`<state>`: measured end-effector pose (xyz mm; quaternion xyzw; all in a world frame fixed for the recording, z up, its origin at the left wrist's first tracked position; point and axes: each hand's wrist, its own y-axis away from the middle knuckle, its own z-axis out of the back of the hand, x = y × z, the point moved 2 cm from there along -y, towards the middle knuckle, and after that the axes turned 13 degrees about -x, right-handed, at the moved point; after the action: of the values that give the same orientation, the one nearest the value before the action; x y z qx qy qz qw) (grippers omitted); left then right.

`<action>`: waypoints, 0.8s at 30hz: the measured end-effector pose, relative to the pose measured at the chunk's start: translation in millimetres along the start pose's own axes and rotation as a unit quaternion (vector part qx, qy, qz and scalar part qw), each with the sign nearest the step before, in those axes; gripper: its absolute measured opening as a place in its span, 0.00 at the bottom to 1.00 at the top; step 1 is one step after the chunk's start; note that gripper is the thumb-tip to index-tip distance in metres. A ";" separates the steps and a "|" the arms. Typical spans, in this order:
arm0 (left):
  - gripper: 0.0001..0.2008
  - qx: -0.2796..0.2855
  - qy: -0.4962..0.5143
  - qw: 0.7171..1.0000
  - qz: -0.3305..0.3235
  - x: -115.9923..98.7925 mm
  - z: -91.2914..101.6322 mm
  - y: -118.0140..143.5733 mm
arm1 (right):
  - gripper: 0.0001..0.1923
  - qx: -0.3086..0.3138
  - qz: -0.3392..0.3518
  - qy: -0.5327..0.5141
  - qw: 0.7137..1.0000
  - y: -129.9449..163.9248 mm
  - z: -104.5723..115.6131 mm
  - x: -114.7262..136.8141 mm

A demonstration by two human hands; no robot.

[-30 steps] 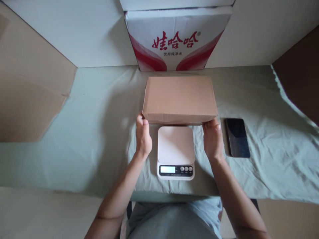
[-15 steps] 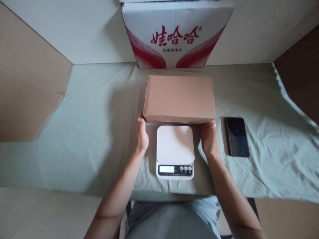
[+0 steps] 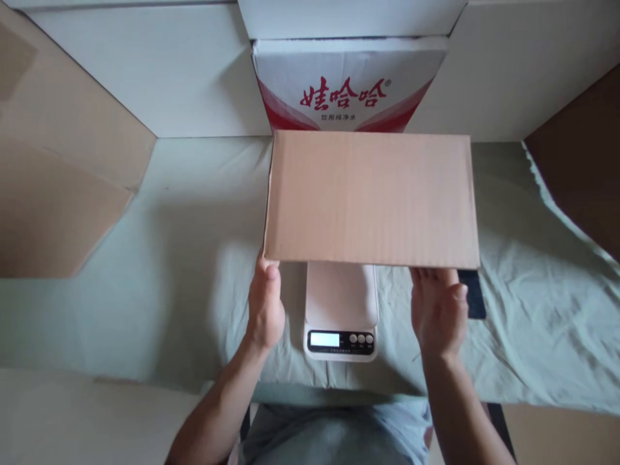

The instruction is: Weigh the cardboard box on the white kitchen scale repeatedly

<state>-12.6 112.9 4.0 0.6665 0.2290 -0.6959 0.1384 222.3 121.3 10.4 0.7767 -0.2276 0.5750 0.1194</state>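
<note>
A plain brown cardboard box (image 3: pixel 371 197) is held up in both hands, above the table and over the far part of the white kitchen scale (image 3: pixel 341 294). My left hand (image 3: pixel 266 303) grips the box at its near left corner, thumb in view and fingers mostly hidden. Under the near edge on the right, my right hand (image 3: pixel 440 310) supports the box, palm up, its fingertips hidden beneath. The scale's display is lit, but I cannot read a number. The box covers the back of its weighing plate.
A black phone (image 3: pixel 473 297) lies to the right, partly hidden by the box and my right hand. At the back stands a white and red carton (image 3: pixel 343 71). A large cardboard panel (image 3: pixel 62 174) is on the left. Green cloth (image 3: pixel 188 226) covers the table.
The box has risen toward me and looks larger, now overlapping the scale's far part and the phone. Both hands moved with it, the right one further right and more underneath. The view tilted up slightly.
</note>
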 end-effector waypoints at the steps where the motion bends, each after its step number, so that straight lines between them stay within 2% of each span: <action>1: 0.20 -0.001 0.001 1.000 0.013 -1.8 4.6 7.1 | 0.28 -0.005 -0.006 0.002 1.000 7.2 3.2 2.1; 6: 0.19 -0.007 -0.003 0.996 0.092 5.4 27.5 41.3 | 0.25 -0.020 -0.075 0.019 0.997 45.4 30.3 -4.7; 11: 0.23 -0.027 -0.001 0.993 0.115 18.5 42.0 57.8 | 0.25 0.004 -0.110 0.040 0.993 69.8 53.2 -14.5; 17: 0.24 -0.012 0.004 0.990 0.142 24.2 44.1 62.7 | 0.26 -0.006 -0.089 0.055 0.994 67.4 59.4 -21.7; 20: 0.24 -0.039 0.015 0.991 0.128 26.3 45.7 58.8 | 0.27 -0.040 -0.086 0.044 0.994 60.9 62.0 -25.8; 24: 0.23 -0.070 0.029 0.986 0.152 36.2 49.3 49.0 | 0.25 -0.075 -0.146 0.057 0.985 56.6 67.4 -32.3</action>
<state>-33.4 50.3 -38.1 0.7021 0.1775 -0.6293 0.2820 243.5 49.1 -45.3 0.7566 -0.1468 0.5757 0.2728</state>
